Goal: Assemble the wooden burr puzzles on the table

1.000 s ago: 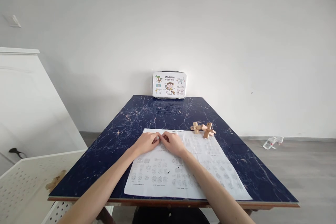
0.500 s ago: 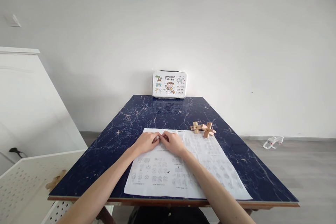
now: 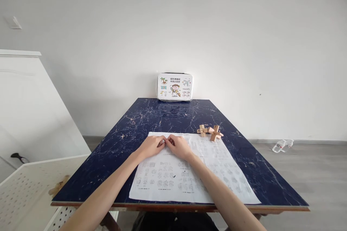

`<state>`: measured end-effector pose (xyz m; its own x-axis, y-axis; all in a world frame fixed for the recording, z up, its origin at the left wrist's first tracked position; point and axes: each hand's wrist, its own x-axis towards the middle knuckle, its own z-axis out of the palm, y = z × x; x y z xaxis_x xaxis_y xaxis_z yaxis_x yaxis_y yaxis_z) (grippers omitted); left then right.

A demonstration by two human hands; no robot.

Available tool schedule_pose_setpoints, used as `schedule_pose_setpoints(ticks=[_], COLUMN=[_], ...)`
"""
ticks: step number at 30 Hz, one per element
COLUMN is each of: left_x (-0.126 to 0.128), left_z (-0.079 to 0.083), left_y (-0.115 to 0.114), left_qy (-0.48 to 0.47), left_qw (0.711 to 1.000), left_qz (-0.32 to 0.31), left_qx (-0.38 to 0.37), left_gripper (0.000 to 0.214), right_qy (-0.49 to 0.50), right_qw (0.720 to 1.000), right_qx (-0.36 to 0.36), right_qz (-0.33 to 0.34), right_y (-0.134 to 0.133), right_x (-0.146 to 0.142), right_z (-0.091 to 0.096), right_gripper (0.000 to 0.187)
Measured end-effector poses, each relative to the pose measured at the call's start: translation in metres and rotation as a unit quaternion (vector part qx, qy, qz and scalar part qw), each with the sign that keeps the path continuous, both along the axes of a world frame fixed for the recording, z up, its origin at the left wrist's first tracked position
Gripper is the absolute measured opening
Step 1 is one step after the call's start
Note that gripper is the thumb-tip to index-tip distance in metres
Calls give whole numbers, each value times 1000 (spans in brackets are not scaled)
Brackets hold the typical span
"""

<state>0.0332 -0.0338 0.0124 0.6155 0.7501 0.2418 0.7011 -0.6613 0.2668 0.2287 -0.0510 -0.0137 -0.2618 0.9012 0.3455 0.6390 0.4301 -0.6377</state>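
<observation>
Printed sheet [image 3: 189, 184], head view: a large white page covered in small diagrams, lying flat on the near half of the dark blue marbled table [image 3: 151, 115], its near edge just short of the table's front edge.

Left hand [image 3: 151, 147]: palm down on the far part of the sheet, fingers bent inward toward the middle.

Right hand [image 3: 179, 147]: likewise palm down on the sheet, just beside the left, fingers bent to meet it. The fingertips of the two hands touch near the sheet's far edge (whether they pinch anything between them, or merely press the paper, I cannot tell). Both forearms come in from the bottom of the frame, crossing over the page.

Wooden puzzle pieces [image 3: 210, 132]: a small cluster of pale interlocking blocks at the sheet's far right corner, apart from both hands.

White case [image 3: 175, 87] with cartoon travel print: upright at the table's far edge, against the wall.

Plastic bottle [image 3: 282, 145]: lying on the grey floor, right of the table.

White perforated rack [image 3: 24, 184]: lower left, beside the table.
</observation>
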Motion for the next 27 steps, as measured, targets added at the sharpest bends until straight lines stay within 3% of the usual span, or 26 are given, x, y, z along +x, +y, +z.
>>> schedule_pose_setpoints(ticks=[27], left_x=[-1], left_z=[2], left_y=[-1], left_qy=[4], left_qw=[1000], left_qz=[-2], left_qx=[5], left_gripper=[26], right_qy=[-19], right_qw=[1000], right_qx=[0], right_qz=[-3], right_y=[0], right_x=[1], right_z=[0], right_gripper=[26])
